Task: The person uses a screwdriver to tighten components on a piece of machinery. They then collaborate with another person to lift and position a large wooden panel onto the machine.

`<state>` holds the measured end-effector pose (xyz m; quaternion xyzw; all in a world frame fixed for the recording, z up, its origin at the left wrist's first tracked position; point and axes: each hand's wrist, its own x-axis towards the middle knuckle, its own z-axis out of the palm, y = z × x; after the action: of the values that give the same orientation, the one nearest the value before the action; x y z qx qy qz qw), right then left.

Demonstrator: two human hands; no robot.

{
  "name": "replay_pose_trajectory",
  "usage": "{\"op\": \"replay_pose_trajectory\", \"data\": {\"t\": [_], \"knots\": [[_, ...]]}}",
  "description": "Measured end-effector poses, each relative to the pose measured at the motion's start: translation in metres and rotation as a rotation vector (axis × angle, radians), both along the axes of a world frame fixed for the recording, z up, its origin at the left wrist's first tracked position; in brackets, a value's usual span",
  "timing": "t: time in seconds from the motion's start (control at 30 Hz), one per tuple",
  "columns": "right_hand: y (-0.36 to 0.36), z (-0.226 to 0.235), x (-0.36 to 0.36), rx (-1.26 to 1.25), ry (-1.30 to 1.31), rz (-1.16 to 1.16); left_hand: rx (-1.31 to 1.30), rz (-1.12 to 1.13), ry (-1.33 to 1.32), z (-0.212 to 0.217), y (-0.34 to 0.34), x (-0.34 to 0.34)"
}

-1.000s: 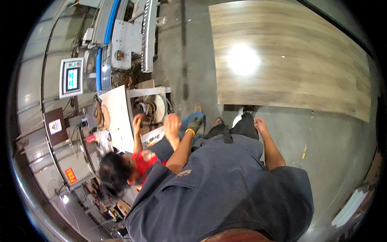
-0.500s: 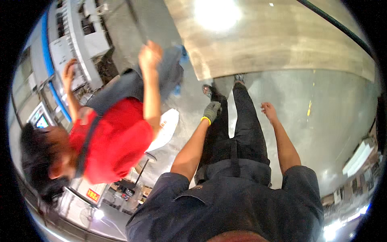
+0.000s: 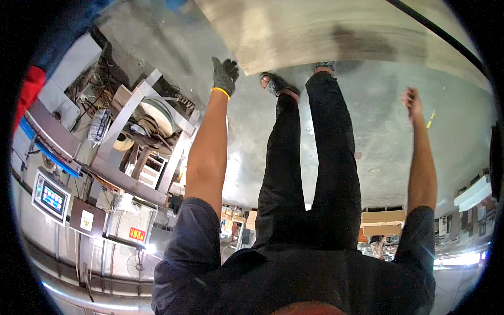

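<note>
My left hand (image 3: 224, 77), in a grey-green knit glove with a yellow cuff, reaches forward over the grey floor with its fingers spread. Nothing is in it, and it is nearest the corner of a large pale wood-look panel (image 3: 294, 39). My bare right hand (image 3: 413, 106) hangs out to the right above the floor, touching nothing. Its fingers are loosely bent and a little blurred, with no object visible in them.
Left of me stand a white machine frame (image 3: 118, 118) with coiled material inside, a control screen (image 3: 51, 198) and a blue rail (image 3: 50, 149). A person's red sleeve (image 3: 30, 94) shows at the far left. A black hose (image 3: 436, 31) crosses the upper right.
The person in red has passed almost out of view at the left. My left hand has swung forward and left, its fingers spreading; my right hand has moved outward and forward.
</note>
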<state>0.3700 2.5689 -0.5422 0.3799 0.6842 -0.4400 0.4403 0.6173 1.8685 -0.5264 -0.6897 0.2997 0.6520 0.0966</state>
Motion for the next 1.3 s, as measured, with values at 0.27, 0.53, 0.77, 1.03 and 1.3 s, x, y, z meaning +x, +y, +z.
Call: {"op": "replay_pose_trajectory", "data": {"t": [0.27,0.53,0.77,1.03,1.3], "knots": [[-0.001,0.001,-0.094,0.036,0.146,-0.432,-0.122,-0.188,0.101,-0.043,0.009,-0.009],[-0.018,-0.003,-0.131,-0.111,0.253,-0.749,-0.147,-0.023,-0.022,-0.021,0.003,-0.018],[-0.044,0.0,-0.167,-0.257,0.374,-0.87,-0.503,-0.614,-0.054,0.01,0.025,0.002],[-0.026,-0.003,-0.176,-0.372,0.323,-0.878,-0.952,-1.307,-0.5,0.055,0.08,0.015],[-0.022,0.061,-0.185,-0.111,0.341,-0.878,-1.173,-1.266,-0.34,0.134,0.122,0.025]]}}
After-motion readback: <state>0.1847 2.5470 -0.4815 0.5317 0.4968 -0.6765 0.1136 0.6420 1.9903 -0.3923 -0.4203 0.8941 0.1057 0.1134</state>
